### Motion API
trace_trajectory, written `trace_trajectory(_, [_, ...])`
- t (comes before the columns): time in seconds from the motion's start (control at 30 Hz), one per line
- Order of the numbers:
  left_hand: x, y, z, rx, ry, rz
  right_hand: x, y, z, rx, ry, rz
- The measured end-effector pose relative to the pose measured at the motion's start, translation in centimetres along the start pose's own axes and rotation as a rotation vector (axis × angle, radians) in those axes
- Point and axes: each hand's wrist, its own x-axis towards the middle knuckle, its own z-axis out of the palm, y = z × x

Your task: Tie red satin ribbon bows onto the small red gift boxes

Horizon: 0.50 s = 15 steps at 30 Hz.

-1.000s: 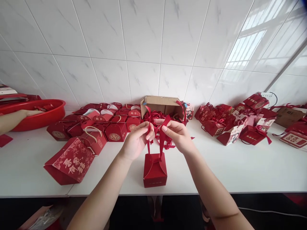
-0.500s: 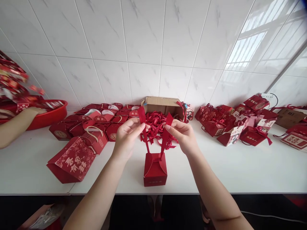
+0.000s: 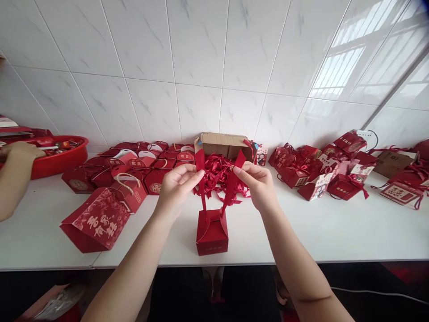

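Note:
A small red gift box (image 3: 212, 235) stands upright near the table's front edge, its top flaps folded together. A red ribbon (image 3: 229, 190) comes up out of its top in two strands. My left hand (image 3: 178, 190) pinches the left strand between thumb and fingers, above and left of the box. On the other side, my right hand (image 3: 255, 181) pinches the right strand near its end. Both strands look drawn up fairly straight. Behind my hands, a cardboard box (image 3: 224, 139) lies open with a heap of loose red ribbons (image 3: 216, 167) spilling out.
Several red gift boxes (image 3: 114, 161) stand in rows at the left, a larger red box (image 3: 97, 221) in front of them. More ribboned boxes (image 3: 346, 185) are piled at the right. Another person's hand (image 3: 23, 154) is over a red basin (image 3: 63, 156) at far left.
The view has shifted slightly. My right hand has moved a little outward, and the ribbon strands stand farther apart. The other person's hand has moved left, and the blurred items above the basin have dropped from view.

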Motion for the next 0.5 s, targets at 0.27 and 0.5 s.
trace_trajectory(0.27, [0.4,0.1,0.1,-0.022,0.009,0.043,0.0,-0.1,-0.4,-0.013,0.003,0.020])
trace_trajectory(0.5, [0.8,0.2,1.0,-0.067,0.038,0.055,0.0,0.4,-0.7,-0.025,0.037,0.055])
